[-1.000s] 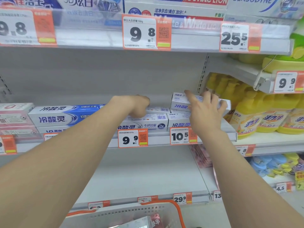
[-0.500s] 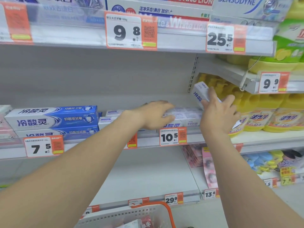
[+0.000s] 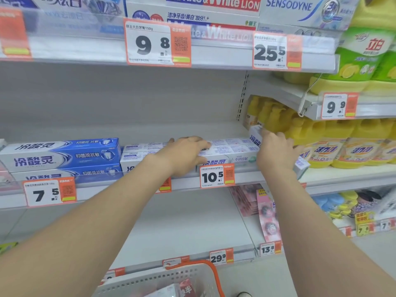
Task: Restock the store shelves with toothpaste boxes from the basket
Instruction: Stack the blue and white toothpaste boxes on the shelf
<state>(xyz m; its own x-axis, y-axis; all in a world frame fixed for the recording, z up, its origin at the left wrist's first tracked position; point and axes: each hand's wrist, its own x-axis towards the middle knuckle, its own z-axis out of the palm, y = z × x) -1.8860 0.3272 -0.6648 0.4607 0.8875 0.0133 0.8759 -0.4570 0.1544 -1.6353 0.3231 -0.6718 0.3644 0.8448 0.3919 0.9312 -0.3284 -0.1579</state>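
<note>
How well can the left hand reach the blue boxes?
Probably yes: the left hand rests on white boxes beside the blue boxes, nothing between. The right hand grips a tilted box.

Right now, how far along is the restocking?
Done: white stacked boxes sit above the 10.5 tag. In hand: the right hand grips a tilted box at the stack's right end; the left hand presses the stack. Left: the basket holds more packages.

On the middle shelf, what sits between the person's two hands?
Head view: flat-lying white cardboard toothpaste boxes span the gap from the left hand, resting on them, to the right hand, which grips a tilted white box.
</note>
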